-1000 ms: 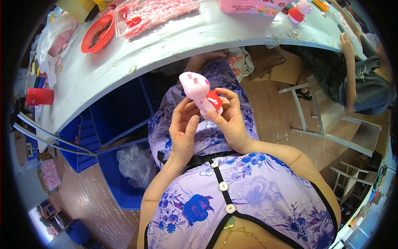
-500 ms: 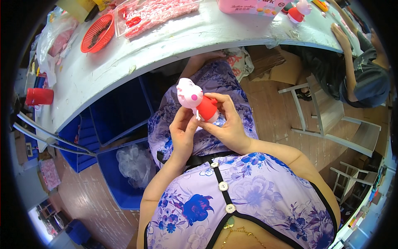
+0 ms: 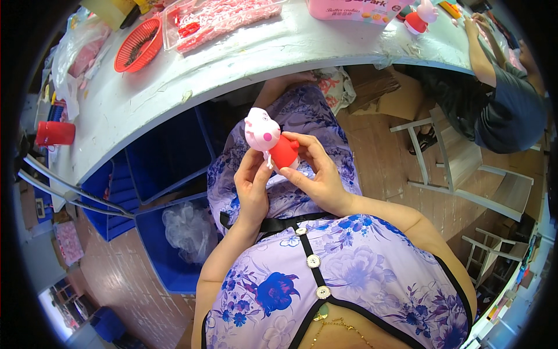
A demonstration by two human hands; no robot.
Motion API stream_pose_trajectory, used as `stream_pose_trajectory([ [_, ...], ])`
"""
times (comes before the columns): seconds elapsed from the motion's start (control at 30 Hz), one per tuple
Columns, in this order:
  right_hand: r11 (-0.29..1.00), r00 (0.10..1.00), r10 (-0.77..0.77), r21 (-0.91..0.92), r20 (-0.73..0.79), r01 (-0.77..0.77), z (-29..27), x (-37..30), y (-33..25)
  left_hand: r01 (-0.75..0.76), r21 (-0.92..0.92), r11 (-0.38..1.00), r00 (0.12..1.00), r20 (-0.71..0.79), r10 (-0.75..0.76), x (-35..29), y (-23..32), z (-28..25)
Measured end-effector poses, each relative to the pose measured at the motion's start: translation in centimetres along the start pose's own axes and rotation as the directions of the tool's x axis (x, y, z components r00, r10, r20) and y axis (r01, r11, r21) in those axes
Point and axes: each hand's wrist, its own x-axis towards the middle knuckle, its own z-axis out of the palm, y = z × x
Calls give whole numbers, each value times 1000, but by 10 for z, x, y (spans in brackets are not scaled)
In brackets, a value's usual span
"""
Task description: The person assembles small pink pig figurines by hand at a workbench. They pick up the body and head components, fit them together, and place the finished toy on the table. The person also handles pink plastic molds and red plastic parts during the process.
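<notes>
The right hand [image 3: 321, 179] grasped a toy figure [image 3: 285, 152], its thumb along the lower edge of the red body and its fingers wrapped over the back. The left hand [image 3: 252, 183] was curled in at the figure's front, thumb and fingertips closed on it beside a small white part. The figure was held tilted between the two hands, its pale pink head leaning up and to the left, above the lap of purple flowered clothing [image 3: 325, 116].

Past the knees ran the near edge of a white worktop [image 3: 116, 104]. On it, to the left, a red slotted basket [image 3: 123, 58] held small dark things. Beside it stood a clear tray [image 3: 168, 38] full of pink and red pieces. Farther right came a pink box [image 3: 349, 9], and just beside that a second figure [image 3: 416, 23] with a red body. A red container [image 3: 55, 134] stood near the worktop's left end.

Below, on the left, a blue bin [image 3: 152, 247] held crumpled clear plastic [image 3: 186, 230]. On the right stood a wooden chair [image 3: 459, 154], and near it a co-worker [image 3: 511, 116] in a dark top reached over the worktop.
</notes>
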Motion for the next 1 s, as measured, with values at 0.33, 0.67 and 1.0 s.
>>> stream_pose_trajectory([
  [0.33,997,1000,31,67,3,-31,1,-1,4,-92,60,994,994,58,89,-2,-2,2],
  [0.67,974,992,120,196,-33,-111,3,0,3,-12,139,990,998,-56,20,1,4,10],
  [1.0,828,954,286,523,-87,-201,2,4,15,-108,287,952,994,61,94,3,3,4],
])
